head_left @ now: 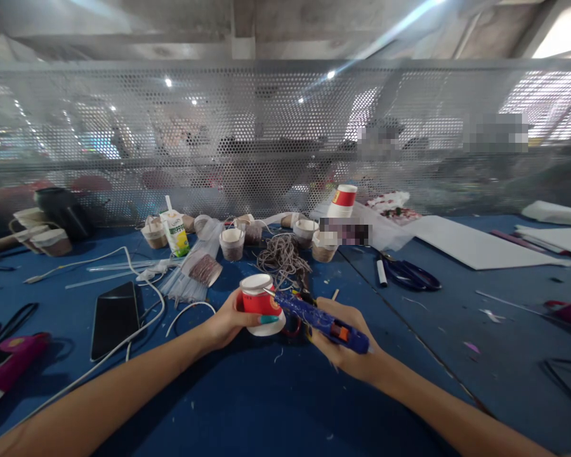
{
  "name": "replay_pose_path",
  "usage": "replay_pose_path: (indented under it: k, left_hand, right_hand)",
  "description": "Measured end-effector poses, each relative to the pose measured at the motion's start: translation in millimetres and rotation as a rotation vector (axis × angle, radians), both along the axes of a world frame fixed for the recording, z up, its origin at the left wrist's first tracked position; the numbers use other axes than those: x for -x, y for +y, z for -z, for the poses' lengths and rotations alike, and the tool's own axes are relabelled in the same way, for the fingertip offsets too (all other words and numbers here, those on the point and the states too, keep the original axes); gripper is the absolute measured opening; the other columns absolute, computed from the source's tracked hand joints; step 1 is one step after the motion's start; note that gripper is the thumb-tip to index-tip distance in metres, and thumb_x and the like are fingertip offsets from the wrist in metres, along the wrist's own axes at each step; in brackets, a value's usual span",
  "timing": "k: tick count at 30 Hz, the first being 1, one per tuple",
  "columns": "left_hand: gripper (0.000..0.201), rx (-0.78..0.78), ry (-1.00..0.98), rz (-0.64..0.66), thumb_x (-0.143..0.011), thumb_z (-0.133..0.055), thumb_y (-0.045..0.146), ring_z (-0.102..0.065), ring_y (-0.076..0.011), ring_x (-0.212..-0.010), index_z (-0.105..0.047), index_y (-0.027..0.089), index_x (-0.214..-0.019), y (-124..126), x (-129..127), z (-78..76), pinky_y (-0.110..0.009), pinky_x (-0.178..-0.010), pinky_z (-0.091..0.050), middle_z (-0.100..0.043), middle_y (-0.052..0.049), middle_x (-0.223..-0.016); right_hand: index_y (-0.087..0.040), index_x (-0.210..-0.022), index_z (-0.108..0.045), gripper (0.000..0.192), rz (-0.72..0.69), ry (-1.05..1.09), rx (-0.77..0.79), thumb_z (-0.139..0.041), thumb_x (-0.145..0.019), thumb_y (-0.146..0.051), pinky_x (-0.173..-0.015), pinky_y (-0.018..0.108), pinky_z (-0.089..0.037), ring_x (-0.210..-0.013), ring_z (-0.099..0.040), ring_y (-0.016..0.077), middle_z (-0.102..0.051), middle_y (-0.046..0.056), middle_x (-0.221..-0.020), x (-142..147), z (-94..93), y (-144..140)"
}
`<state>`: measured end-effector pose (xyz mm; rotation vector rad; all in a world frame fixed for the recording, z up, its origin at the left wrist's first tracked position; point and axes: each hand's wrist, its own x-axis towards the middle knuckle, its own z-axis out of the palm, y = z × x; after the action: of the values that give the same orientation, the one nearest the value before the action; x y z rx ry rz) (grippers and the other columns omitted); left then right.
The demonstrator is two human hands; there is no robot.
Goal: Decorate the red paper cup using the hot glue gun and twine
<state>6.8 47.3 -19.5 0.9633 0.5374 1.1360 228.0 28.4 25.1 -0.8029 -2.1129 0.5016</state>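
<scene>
1. Left hand [226,320] wrapped around red paper cup [261,303], held inverted above blue table [247,406].
2. Right hand [345,339] closed on blue glue gun [321,320]; nozzle touches cup rim.
3. Twine bundle [282,257] just behind.

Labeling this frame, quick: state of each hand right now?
Left hand: closed around the red paper cup.
Right hand: closed on the blue glue gun, nozzle at the cup.

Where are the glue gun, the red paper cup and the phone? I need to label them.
glue gun [321,320], head view, middle of its blue body.
red paper cup [259,301], head view, red side wall.
phone [115,317], head view, dark screen.
</scene>
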Motion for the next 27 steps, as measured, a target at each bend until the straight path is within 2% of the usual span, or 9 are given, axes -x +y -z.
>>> replay_pose_path:
  k: [16, 27]
  left_hand:
    - [0.064, 0.003, 0.081, -0.017, -0.042, -0.087, 0.018, -0.064, -0.0204, -0.079, -0.061, 0.014, -0.100, -4.4, -2.8, -10.7, -0.036, -0.079, -0.047, -0.071, -0.006, -0.086]
    - [0.066, 0.023, 0.012, -0.030, -0.042, -0.084, 0.014, -0.064, -0.0207, -0.083, -0.062, 0.014, -0.104, 0.0, 0.1, -1.5, -0.035, -0.081, -0.047, -0.071, -0.006, -0.089]
  right_hand:
    - [-0.021, -0.058, -0.034, 0.022, -0.006, -0.033, -0.026, -0.047, -0.070, -0.010, -0.043, 0.023, -0.030, -0.043, -0.038, 0.0082, -0.041, -0.005, -0.052, -0.1, -1.8, 1.7]
    - [-0.022, -0.057, -0.033, 0.022, 0.016, -0.028, -0.017, -0.048, -0.070, -0.011, -0.042, 0.023, -0.029, -0.042, -0.037, 0.0076, -0.040, -0.006, -0.051, -0.6, -0.3, 2.3]
